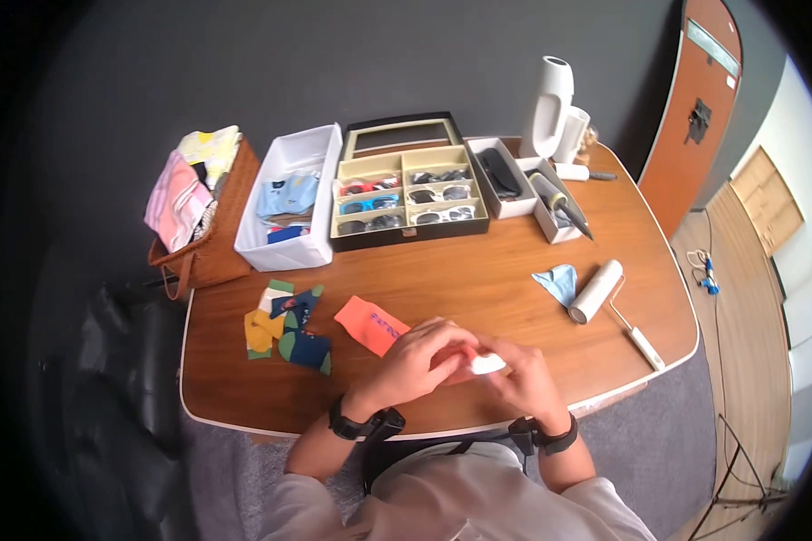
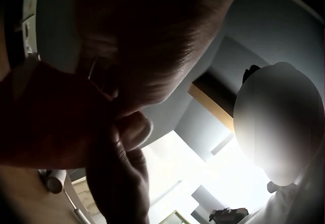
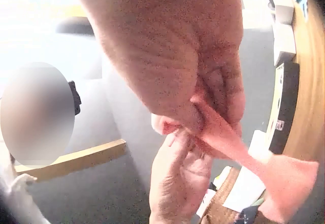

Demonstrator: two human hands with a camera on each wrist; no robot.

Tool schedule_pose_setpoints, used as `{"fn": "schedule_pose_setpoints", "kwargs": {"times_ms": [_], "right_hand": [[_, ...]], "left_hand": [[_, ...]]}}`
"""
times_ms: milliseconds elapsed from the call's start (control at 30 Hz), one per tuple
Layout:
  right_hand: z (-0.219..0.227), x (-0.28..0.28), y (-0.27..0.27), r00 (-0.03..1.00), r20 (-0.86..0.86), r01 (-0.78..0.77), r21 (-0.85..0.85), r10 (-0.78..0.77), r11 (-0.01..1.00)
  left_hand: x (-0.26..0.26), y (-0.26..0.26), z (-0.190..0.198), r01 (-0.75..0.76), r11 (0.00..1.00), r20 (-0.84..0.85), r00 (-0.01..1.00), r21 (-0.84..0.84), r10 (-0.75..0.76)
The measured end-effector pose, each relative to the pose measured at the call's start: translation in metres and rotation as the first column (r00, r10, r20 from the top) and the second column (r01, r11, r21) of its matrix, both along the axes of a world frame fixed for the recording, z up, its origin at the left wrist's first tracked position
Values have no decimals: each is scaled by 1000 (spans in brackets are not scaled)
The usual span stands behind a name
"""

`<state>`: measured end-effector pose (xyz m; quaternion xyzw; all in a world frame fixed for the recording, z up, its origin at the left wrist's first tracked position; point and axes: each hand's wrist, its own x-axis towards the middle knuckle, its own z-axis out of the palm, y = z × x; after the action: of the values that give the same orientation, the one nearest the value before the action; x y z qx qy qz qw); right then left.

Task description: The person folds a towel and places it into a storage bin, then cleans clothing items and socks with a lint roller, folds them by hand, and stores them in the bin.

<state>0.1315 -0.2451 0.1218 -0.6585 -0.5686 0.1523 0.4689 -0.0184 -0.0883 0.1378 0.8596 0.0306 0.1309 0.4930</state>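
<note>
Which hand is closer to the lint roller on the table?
The right hand. It is at the front edge of the table, below and left of the lint roller. The left hand is farther left, on the other side of the right hand. Both grip the orange sock.

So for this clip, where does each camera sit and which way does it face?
Head: above, facing down at the table; both hands and forearms show.
Left wrist: under the left hand, facing up toward the room; dark fingers fill it.
Right wrist: beside the right hand, facing the orange sock it pinches.
Head and right wrist share the sock.
</note>
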Motion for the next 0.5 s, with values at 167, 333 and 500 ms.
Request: {"fn": "schedule_pose_setpoints", "kwargs": {"times_ms": [167,333,500], "right_hand": [[-16,11,-31,968,-243,58,-4,-57,998],[-41,52,-58,728,-424,544,-120,-538,831],[-129,100,-102,572,-137,748,-316,-808,583]], "left_hand": [[7,3,-58,-167,883,48,986,439,162],[-21,23,-117,-261,741,-163,880,619,446],[-53,15,-133,-358,694,-119,835,625,538]]}}
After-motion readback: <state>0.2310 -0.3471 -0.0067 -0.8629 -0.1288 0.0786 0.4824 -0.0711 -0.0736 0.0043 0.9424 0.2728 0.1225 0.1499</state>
